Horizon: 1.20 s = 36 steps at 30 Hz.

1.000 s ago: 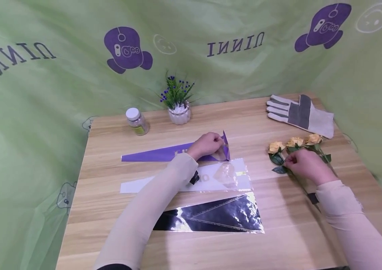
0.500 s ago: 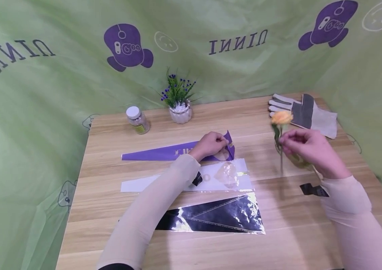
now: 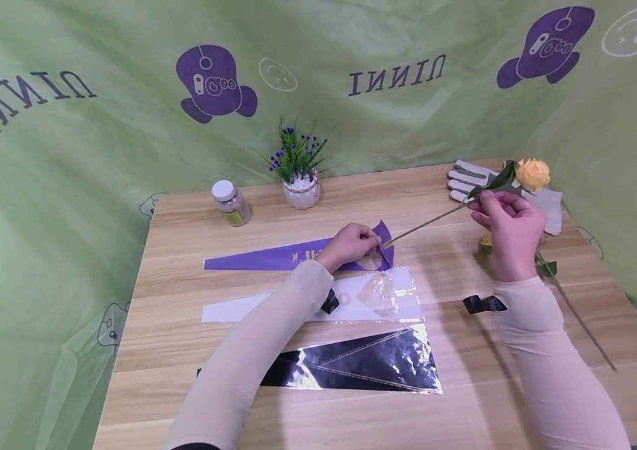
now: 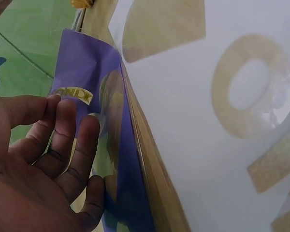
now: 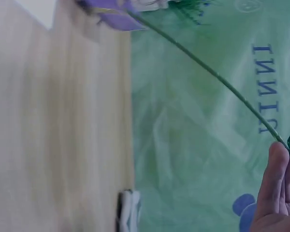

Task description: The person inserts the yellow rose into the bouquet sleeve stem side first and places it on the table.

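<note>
My left hand [image 3: 350, 244] pinches the upper edge of a purple flower sleeve [image 3: 256, 257] at its wide right end, holding the mouth raised off the table. In the left wrist view, thumb and fingertips meet beside the gold label on the purple sleeve [image 4: 79, 58]. With thumb and fingers my right hand [image 3: 512, 231] grips the stem of a peach rose [image 3: 533, 174] just under its leaves. The bloom points up and right; the bare stem [image 5: 203, 65] slants down left, its tip right at the sleeve's mouth. Other roses [image 3: 486, 242] lie below, mostly hidden by my right hand.
A white sleeve [image 3: 228, 309] and a black sleeve [image 3: 363, 362] lie flat nearer me. A work glove [image 3: 464, 178] rests at the back right, behind the rose. At the back stand a capped bottle [image 3: 231, 203] and a potted plant [image 3: 300, 187].
My right hand has picked one rose up from the table and tilted it, bringing the stem's tip left to the purple sleeve. My left hand stays at the sleeve, its mouth lifted slightly more.
</note>
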Available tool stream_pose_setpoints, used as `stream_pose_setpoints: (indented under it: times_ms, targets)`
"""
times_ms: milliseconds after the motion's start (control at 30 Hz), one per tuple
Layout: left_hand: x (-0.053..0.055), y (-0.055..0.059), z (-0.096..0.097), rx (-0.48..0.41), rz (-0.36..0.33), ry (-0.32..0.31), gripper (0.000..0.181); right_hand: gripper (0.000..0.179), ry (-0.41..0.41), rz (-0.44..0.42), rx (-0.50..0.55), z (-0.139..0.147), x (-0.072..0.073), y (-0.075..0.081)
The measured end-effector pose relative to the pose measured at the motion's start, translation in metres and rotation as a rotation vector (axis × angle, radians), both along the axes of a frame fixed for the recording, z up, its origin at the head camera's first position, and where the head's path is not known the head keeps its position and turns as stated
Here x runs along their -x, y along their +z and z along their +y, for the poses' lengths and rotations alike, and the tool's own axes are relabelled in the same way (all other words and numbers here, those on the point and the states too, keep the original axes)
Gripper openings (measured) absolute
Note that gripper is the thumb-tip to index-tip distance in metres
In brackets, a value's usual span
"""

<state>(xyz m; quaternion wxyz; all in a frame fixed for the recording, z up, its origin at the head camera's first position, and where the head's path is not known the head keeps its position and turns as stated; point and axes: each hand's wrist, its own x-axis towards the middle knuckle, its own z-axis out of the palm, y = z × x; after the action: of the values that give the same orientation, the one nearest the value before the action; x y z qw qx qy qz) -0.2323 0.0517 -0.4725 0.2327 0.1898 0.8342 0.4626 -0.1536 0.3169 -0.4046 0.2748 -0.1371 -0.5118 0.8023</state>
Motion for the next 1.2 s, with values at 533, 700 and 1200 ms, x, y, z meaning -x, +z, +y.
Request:
stream_pose_setpoints:
  times_ms: [533,700,1200]
  targets:
    - [-0.001,-0.006,0.002,-0.004,0.011,0.002,0.020,0.022,0.040,-0.102,-0.057,-0.011,0.005,-0.028]
    - [0.000,-0.005,0.002,-0.013,0.011,0.006,0.021,0.029,0.104,-0.105,-0.054,-0.005,0.000,-0.025]
    - [0.002,-0.006,0.001,-0.035,-0.015,0.001,0.020,0.028,0.198,-0.126,-0.020,0.006,-0.002,-0.020]
